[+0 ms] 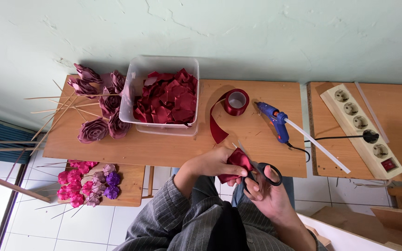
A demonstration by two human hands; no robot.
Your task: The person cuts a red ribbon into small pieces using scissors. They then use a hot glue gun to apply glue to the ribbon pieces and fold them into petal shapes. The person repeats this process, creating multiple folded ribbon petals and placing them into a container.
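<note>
At the near edge of the wooden table (pixel 173 148), my left hand (pixel 212 163) pinches a folded piece of dark red ribbon (pixel 236 163), fingers closed around it. My right hand (pixel 267 189) grips black-handled scissors (pixel 262 171), fingers through the loops, blades meeting the ribbon. A ribbon roll (pixel 236 102) and blue glue gun (pixel 275 120) lie beyond.

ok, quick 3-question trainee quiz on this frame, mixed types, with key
1. True or false: the scissors are in the right hand.
2. What does the left hand hold? A) glue gun B) dark red ribbon piece C) ribbon roll
3. Fill in: the clear tub holds cut red ribbon ____.

Key: 1 true. 2 B; the blue glue gun and ribbon roll lie on the table. 3 pieces.
</note>
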